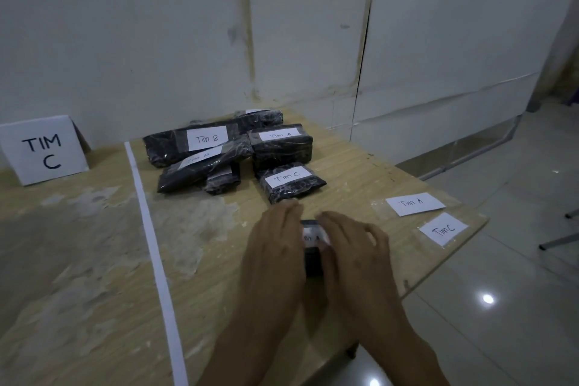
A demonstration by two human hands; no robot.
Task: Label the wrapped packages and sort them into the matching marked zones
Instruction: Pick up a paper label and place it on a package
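A small black wrapped package (313, 257) lies on the wooden table (219, 260) near its front edge, with a white label on top that my hands mostly cover. My left hand (275, 247) and my right hand (354, 247) press on it from both sides. Behind them lies a package marked Tim C (291, 182). Further back sits a pile of black packages, among them one marked Tim B (188, 141) and one marked Tim A (282, 142). Two loose labels lie at the right: Tim A (413, 204) and Tim C (443, 229).
A folded white sign reading TIM C (44, 150) stands at the back left. A white strip (153, 247) runs front to back across the table and divides it. The table's right edge drops to a tiled floor (501, 307). A wall stands behind.
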